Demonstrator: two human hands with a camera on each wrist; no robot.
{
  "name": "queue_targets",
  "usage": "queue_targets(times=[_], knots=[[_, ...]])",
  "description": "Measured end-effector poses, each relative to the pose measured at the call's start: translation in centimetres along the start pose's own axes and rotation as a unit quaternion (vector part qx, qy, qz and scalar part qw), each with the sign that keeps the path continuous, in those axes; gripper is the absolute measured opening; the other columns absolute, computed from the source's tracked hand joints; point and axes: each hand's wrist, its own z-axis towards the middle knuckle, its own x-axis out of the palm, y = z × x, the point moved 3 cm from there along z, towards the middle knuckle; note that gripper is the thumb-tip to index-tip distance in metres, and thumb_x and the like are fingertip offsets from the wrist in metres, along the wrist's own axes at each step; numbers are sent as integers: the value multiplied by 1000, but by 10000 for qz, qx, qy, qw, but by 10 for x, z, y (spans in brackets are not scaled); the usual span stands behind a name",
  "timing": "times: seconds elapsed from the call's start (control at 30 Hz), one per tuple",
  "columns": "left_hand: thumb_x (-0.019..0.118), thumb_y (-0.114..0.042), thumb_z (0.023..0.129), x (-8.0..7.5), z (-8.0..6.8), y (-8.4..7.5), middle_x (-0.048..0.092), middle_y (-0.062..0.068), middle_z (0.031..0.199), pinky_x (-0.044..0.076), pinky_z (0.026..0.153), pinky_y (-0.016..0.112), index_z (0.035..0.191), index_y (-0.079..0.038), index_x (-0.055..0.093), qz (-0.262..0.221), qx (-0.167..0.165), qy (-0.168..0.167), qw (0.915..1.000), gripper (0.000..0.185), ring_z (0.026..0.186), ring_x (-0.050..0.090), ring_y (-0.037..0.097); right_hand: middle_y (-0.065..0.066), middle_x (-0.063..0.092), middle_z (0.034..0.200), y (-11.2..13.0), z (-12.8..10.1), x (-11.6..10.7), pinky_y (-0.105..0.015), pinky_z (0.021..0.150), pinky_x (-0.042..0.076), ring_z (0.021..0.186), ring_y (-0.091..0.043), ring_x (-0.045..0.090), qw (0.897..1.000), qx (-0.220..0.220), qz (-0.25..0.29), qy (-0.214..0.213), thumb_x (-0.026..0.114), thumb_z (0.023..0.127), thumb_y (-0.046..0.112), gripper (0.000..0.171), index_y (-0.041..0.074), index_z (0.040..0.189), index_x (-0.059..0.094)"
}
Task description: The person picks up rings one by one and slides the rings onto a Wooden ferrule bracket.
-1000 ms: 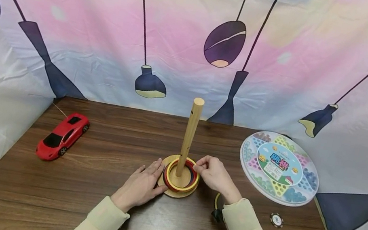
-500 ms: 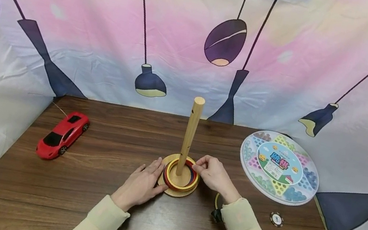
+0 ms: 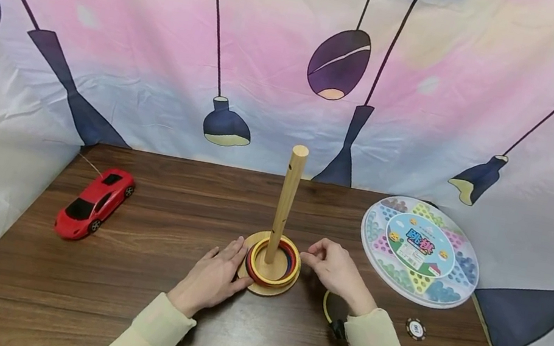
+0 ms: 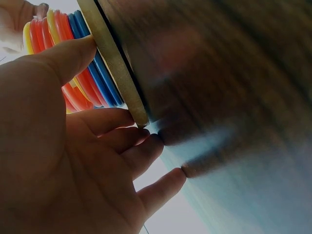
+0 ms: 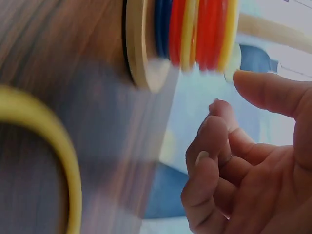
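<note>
right hand (image 3: 340, 271): just let go of the rings (image 3: 273, 262), now empty with loose fingers beside the base (image 3: 265, 287)
left hand (image 3: 214, 276): flat, fingers straight, steadying base, hasn't budged
stack: looks settled on the peg (image 3: 285, 202)

Ring stacker with rings on base; one loose yellow ring beside it.

Wooden peg (image 3: 286, 202) stands upright on round wooden base (image 3: 265, 288), mid-table; peg bare above the stack. Stacked rings (image 3: 290, 269) lie flat at the peg's foot, around it: yellow on top, red and blue below; right wrist view shows blue nearest the base, then red, yellow, red, yellow. Loose yellow ring (image 3: 327, 305) lies flat on the tabletop, right of the base and nearer the person, apart from it, partly hidden. Left hand (image 3: 213, 276) rests flat, fingertips touching the base's left edge. Right hand (image 3: 339, 270) just right of the stack, fingers loosely curled, holding nothing.
</note>
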Motion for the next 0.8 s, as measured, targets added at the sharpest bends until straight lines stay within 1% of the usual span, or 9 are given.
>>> queue_targets(times=[0.13,0.23,0.37,0.5,0.63,0.8], knots=[[57,-49,95,0,0,1,31,18,154,29,111,53,147,2,39,-2,-6,-14,10000,76,141,32,28,-2,58,77,-11,-9,-17,-30,55,44,61,-15,52,9996,70,-278,-23,67,92,28,24,6,102,63],[57,-50,94,-1,0,1,31,19,154,29,111,54,147,2,39,-18,-17,-26,10000,76,141,32,28,-4,57,80,-23,-14,-29,-31,57,45,64,-16,52,9985,85,-545,64,68,92,22,23,4,105,62],[58,-50,94,1,0,2,32,19,154,29,111,54,147,2,39,20,-35,-37,10000,76,141,34,29,-4,57,82,-41,-21,-39,-33,61,46,70,-17,53,9933,-14,-1150,132,72,89,15,20,4,102,63],[58,-50,94,2,0,3,33,19,153,30,111,54,147,2,40,24,-57,-31,10000,77,140,34,29,-2,55,78,-54,-28,-40,-33,61,44,67,-16,50,9873,-141,-1563,249,76,84,11,18,5,94,63],[58,-50,94,1,0,2,33,20,153,30,110,54,146,3,40,-17,-65,-47,10000,76,140,34,29,0,52,73,-63,-31,-38,-31,59,42,64,-15,48,9852,-169,-1660,398,77,83,10,17,8,89,61],[58,-49,94,2,0,1,33,19,153,30,110,54,147,2,39,-11,-61,-22,10000,76,140,34,29,2,50,70,-69,-32,-35,-30,57,40,61,-14,46,9832,-144,-1780,380,77,83,10,18,11,84,59]])
